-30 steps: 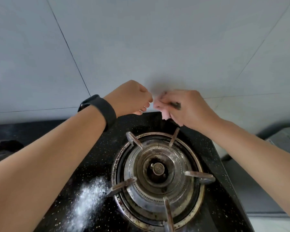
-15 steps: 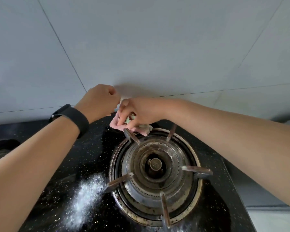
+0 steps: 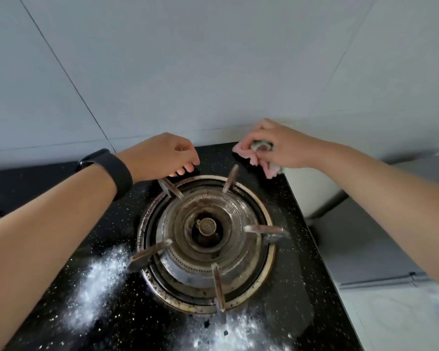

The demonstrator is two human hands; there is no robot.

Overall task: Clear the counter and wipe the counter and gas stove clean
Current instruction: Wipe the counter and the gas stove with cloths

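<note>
Right hand (image 3: 287, 145) slides cloth (image 3: 245, 151) from behind burner (image 3: 205, 239) to back-right corner of stove (image 3: 298, 264), fingers gripping it. Left hand (image 3: 162, 154) curled, empty. Powder (image 3: 99, 279) in front unwiped

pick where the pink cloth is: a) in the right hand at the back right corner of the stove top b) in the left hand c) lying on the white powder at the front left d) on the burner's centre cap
a: the right hand grips the pink cloth at the back right corner of the black stove top.
</note>
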